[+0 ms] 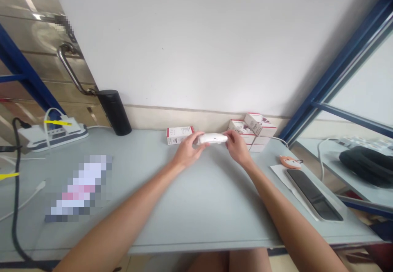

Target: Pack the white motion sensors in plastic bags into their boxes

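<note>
Both my hands hold a small white oblong device just above the far middle of the grey table. My left hand grips its left end with fingers curled round it. My right hand pinches its right end. Behind the device lies a white and red box against the wall. A stack of similar white and red boxes stands just beyond my right hand.
A black cylinder stands at the back left, next to a white power strip with cables. A black cable runs down the left edge. A phone on paper and an orange fox-shaped charm lie at right. A blurred packet lies front left.
</note>
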Tool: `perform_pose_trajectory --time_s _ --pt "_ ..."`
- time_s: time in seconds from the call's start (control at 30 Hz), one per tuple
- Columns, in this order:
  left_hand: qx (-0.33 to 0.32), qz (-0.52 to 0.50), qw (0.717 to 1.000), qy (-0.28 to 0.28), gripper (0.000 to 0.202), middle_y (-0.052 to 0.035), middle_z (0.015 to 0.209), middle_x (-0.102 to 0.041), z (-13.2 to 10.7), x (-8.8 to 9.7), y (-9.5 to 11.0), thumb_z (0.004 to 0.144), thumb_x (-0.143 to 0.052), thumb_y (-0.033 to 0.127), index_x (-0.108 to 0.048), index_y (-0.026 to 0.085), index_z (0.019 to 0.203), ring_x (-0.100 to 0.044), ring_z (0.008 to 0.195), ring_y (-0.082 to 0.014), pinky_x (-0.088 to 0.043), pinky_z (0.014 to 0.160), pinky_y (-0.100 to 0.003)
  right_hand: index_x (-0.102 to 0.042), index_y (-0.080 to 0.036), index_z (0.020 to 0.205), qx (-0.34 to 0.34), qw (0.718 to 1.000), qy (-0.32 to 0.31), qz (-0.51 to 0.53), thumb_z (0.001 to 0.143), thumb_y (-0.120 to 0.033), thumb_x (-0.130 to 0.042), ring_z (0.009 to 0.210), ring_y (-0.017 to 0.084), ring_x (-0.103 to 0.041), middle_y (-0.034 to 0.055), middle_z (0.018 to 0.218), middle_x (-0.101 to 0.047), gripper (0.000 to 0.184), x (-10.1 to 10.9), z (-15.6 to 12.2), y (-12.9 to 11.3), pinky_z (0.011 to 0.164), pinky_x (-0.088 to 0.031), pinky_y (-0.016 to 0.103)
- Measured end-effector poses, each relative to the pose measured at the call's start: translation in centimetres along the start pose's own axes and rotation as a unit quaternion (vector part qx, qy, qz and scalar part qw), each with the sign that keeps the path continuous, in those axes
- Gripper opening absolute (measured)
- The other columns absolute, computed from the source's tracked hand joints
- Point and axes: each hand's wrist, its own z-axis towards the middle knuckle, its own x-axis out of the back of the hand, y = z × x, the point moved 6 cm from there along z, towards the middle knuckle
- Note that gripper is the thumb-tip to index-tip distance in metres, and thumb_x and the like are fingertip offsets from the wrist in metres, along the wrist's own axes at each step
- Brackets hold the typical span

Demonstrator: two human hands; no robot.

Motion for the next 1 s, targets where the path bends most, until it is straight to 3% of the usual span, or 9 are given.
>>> perform_pose_trajectory --time_s 0.07,0.17,0.3,0.47,0.6,0.67,0.77,0.87,1.0 --pt "0.052 -0.013 0.999 0.003 0.042 -0.0053 0.089 -0.075 0.0 -0.2 -0.8 0.088 -0.074 0.054 -0.074 0.025 0.119 -0.068 0.083 -0.0240 -0.052 0.082 -0.032 -0.065 -0.023 0.097 0.008 1.000 0.009 -0.029 0.097 -0.041 -0.048 0.074 0.022 -0.058 0.0048 0.082 -0.068 0.025 0.0 -0.2 -0.4 0.074 -0.046 0.036" --pt "0.154 -0.097 0.983 -0.012 0.054 0.0009 0.059 -0.064 0.1 -1.1 -2.5 0.087 -0.072 0.063 -0.072 0.023 0.125 -0.059 0.051 -0.0183 -0.048 0.059 -0.030 -0.063 -0.023 0.095 0.000 0.999 0.005 -0.051 0.099 -0.043 -0.046 0.077 0.024 -0.059 0.0060 0.085 -0.069 0.027 -0.2 -0.4 -0.4 0.075 -0.045 0.037" --pt "0.246 -0.237 0.936 -0.079 0.068 0.0003 0.063 -0.068 -0.1 -2.5 -3.2 0.090 -0.068 0.064 -0.060 0.023 0.144 -0.061 0.043 -0.0154 -0.039 0.041 -0.024 -0.062 -0.023 0.089 -0.006 0.998 -0.015 -0.053 0.098 -0.048 -0.048 0.076 0.023 -0.057 0.0045 0.079 -0.067 0.030 -0.3 -0.3 -0.2 0.074 -0.043 0.036" --pt "0.341 -0.430 0.824 -0.144 0.062 0.0009 0.072 -0.071 -0.8 -2.9 -1.8 0.097 -0.065 0.052 -0.051 0.030 0.153 -0.067 0.051 -0.0145 -0.045 0.042 -0.021 -0.059 -0.023 0.082 -0.064 0.996 -0.055 0.019 0.096 -0.049 -0.052 0.061 0.016 -0.047 -0.0022 0.063 -0.055 0.031 -0.6 -0.4 0.4 0.061 -0.037 0.030" --pt "0.329 -0.534 0.763 -0.155 0.048 -0.0069 0.087 -0.078 -0.7 -2.7 -0.2 0.100 -0.064 0.039 -0.059 0.023 0.145 -0.077 0.074 -0.0169 -0.061 0.070 -0.026 -0.059 -0.021 0.073 -0.135 0.982 -0.039 0.127 0.086 -0.046 -0.063 0.059 0.014 -0.047 -0.0020 0.062 -0.057 0.028 -1.5 -0.9 1.6 0.059 -0.037 0.028" --pt "0.306 -0.539 0.770 -0.153 0.041 -0.0096 0.100 -0.080 -0.5 -2.7 0.0 0.095 -0.070 0.026 -0.064 0.019 0.135 -0.079 0.088 -0.0187 -0.062 0.083 -0.029 -0.058 -0.021 0.068 -0.165 0.972 -0.014 0.169 0.080 -0.047 -0.068 0.059 0.014 -0.049 -0.0011 0.062 -0.057 0.030 -2.1 -1.1 2.4 0.060 -0.040 0.029" --pt "0.285 -0.483 0.821 -0.107 0.026 -0.0060 0.089 -0.079 -0.3 -2.9 -0.9 0.089 -0.078 0.018 -0.068 0.016 0.113 -0.078 0.079 -0.0164 -0.061 0.078 -0.027 -0.059 -0.021 0.069 -0.177 0.967 0.020 0.184 0.079 -0.052 -0.067 0.059 0.014 -0.051 -0.0009 0.063 -0.057 0.034 -2.6 -1.3 2.8 0.061 -0.043 0.030" --pt "0.291 -0.420 0.858 -0.052 0.032 -0.0004 0.064 -0.069 -0.3 -3.0 -2.3 0.088 -0.082 0.042 -0.063 0.017 0.093 -0.070 0.056 -0.0151 -0.056 0.058 -0.025 -0.061 -0.021 0.076 -0.162 0.962 0.063 0.210 0.082 -0.057 -0.068 0.060 0.014 -0.052 -0.0010 0.067 -0.058 0.038 -2.6 -1.6 2.2 0.061 -0.043 0.030" --pt "0.302 -0.371 0.878 -0.012 0.054 0.0055 0.047 -0.054 -0.4 -2.6 -3.6 0.083 -0.074 0.071 -0.063 0.019 0.093 -0.059 0.043 -0.0139 -0.047 0.047 -0.023 -0.064 -0.020 0.084 -0.086 0.961 0.095 0.244 0.087 -0.055 -0.071 0.065 0.013 -0.052 -0.0010 0.072 -0.061 0.035 -2.0 -2.0 0.1 0.064 -0.042 0.029"
